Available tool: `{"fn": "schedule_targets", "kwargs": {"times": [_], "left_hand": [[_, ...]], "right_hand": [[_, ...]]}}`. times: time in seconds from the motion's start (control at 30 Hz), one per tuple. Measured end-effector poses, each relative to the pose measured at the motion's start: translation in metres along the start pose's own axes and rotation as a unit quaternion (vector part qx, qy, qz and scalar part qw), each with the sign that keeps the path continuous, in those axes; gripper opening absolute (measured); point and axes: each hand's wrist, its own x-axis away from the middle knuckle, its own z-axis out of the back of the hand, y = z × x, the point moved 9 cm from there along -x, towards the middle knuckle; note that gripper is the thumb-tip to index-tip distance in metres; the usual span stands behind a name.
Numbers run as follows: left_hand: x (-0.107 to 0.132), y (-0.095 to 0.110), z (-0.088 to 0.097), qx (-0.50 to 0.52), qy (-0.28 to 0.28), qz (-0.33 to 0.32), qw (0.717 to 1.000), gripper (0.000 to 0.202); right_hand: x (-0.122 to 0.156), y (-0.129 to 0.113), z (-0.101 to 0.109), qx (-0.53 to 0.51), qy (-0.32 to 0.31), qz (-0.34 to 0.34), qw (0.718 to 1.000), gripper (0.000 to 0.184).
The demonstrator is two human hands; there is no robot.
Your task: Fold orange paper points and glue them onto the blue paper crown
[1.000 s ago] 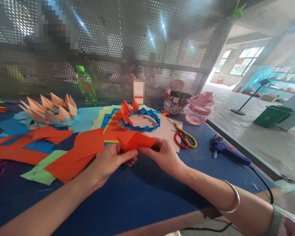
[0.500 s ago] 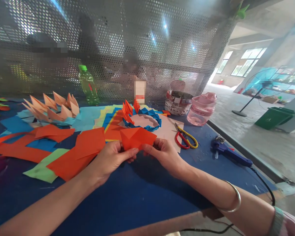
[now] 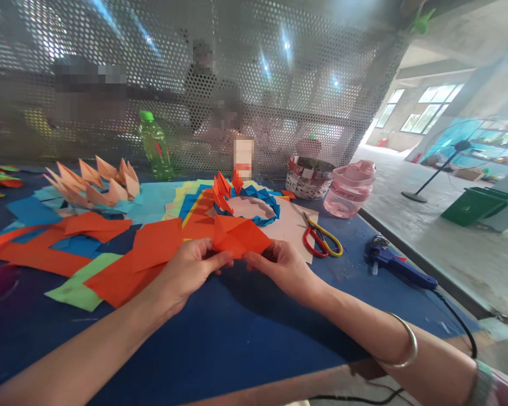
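Observation:
A creased sheet of orange paper [image 3: 242,237] is held up over the table between both hands. My left hand [image 3: 201,256] pinches its left lower edge between thumb and fingers. At the right lower edge my right hand [image 3: 279,259] grips it the same way, some fingers hidden behind the paper. Just beyond lies a ring of folded blue paper [image 3: 265,214] with several orange points [image 3: 221,190] on its left side. More orange sheets [image 3: 156,242] lie by my left hand, partly over a light green sheet [image 3: 78,285].
Red-and-yellow-handled scissors [image 3: 322,239] and a blue glue gun [image 3: 400,265] with a cord lie to the right. Behind stand a pink water bottle [image 3: 349,189], a round container [image 3: 309,177] and a green bottle [image 3: 156,146]. A peach folded-paper ring [image 3: 95,189] sits at left. A perforated screen [image 3: 254,67] closes the back.
The orange paper has tilted between my hands, and its creased face shows more. Both hands keep their pinch. The whole view has shifted slightly.

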Motion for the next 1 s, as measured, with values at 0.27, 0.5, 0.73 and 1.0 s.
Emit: {"fn": "schedule_targets", "kwargs": {"times": [0.27,0.5,0.73,1.0], "left_hand": [[0.0,0.002,-0.002,0.034,-0.027,-0.006,0.999,0.029],[0.003,0.002,-0.017,0.032,-0.105,-0.026,0.994,0.023],[0.0,0.0,-0.011,0.023,-0.082,-0.012,0.996,0.026],[-0.005,-0.006,0.003,0.083,-0.011,0.026,0.996,0.034]], "right_hand": [[-0.002,0.0,0.005,-0.007,0.018,0.02,1.0,0.041],[0.001,-0.001,-0.007,-0.051,-0.021,0.034,0.998,0.04],[0.003,-0.005,-0.006,-0.033,-0.014,0.048,0.998,0.041],[0.001,0.0,0.001,-0.037,0.018,0.032,0.999,0.037]]}}
